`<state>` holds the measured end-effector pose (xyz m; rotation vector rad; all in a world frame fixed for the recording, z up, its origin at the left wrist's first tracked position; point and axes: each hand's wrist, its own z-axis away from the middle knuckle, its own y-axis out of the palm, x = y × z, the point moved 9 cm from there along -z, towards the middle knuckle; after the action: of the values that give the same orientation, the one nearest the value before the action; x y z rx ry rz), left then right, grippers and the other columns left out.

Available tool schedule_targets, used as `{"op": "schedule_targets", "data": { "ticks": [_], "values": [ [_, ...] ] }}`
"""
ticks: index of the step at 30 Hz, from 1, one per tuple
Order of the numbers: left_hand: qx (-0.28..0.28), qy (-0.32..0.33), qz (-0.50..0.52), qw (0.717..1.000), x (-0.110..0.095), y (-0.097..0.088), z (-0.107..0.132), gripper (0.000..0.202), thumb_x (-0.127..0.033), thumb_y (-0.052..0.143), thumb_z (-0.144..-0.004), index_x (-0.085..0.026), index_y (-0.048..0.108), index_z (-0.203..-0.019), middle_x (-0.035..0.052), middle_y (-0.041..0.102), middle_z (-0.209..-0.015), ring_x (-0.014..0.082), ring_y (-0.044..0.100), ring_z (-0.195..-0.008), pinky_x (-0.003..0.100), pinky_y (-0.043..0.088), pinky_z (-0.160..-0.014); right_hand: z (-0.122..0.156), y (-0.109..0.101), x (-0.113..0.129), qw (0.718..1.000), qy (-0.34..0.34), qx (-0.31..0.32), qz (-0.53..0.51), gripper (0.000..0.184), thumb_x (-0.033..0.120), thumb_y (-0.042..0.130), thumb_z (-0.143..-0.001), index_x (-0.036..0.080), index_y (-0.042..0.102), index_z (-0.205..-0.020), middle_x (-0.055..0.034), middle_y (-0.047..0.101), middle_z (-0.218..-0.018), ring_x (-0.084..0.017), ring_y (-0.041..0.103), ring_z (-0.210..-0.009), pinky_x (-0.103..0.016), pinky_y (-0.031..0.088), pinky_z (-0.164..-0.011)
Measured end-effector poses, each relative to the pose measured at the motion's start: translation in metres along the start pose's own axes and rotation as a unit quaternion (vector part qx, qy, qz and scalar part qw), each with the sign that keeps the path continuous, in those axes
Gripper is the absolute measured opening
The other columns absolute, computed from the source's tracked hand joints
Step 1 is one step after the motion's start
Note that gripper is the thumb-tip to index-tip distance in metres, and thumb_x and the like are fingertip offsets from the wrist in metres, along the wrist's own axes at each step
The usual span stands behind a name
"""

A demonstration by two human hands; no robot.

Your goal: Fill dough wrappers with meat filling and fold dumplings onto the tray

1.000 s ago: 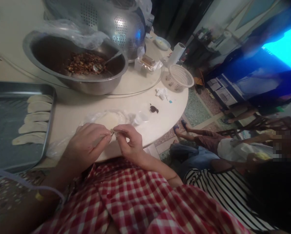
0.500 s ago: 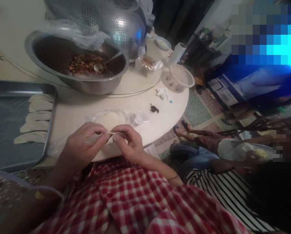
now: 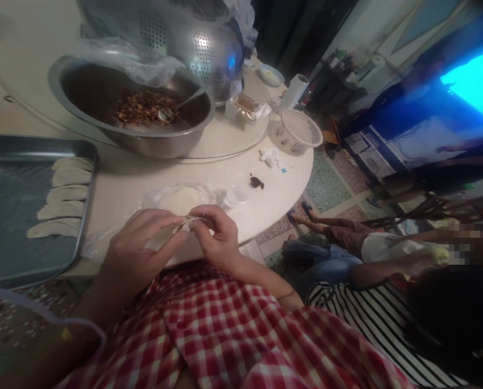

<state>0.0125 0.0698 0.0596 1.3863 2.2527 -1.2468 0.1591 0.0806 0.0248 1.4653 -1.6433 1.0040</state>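
Between my two hands is a pale dumpling [image 3: 183, 226], pinched along its top edge and mostly hidden by the fingers. My left hand [image 3: 142, 240] is closed on its left side, thumb against fingertips. On the other side my right hand [image 3: 217, 237] pinches it between thumb and forefinger. Just beyond the fingers lies a stack of round dough wrappers [image 3: 181, 199] in clear plastic. Several folded dumplings [image 3: 65, 209] line the right side of a metal tray [image 3: 88, 162] at the left. A large steel bowl [image 3: 152, 141] holds chopped filling [image 3: 142, 111] with a spoon [image 3: 185, 102] in it.
Behind the bowl stands a perforated steel colander [image 3: 209, 54]. A white plastic basket [image 3: 302, 129], a clear package [image 3: 247, 107] and crumpled tissue [image 3: 270, 158] sit on the table's right part. A dark scrap [image 3: 256, 182] lies nearer. Seated people [image 3: 347, 302] are at the right.
My fingers have shifted slightly along the dumpling's edge, the left ones now straighter and nearer the right hand. The view has moved a little; the tray and bowl stay put.
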Motion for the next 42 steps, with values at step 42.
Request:
{"op": "schedule_targets", "data": {
  "ticks": [42],
  "values": [
    [-0.041,-0.065,-0.032,0.997,0.013,-0.002,0.008,0.01,-0.033,0.066,-0.088,-0.028,0.068,-0.096,0.0013,0.074,-0.09,0.0229,0.069,-0.085,0.037,0.054,-0.08,0.001,-0.01,-0.01,1.0,0.024,-0.018,-0.007,0.016,0.034,0.06,-0.096,0.025,0.062,-0.108,-0.0034,0.073,-0.1,-0.015,0.07,-0.091,-0.029,0.06,-0.079]
  ]
}}
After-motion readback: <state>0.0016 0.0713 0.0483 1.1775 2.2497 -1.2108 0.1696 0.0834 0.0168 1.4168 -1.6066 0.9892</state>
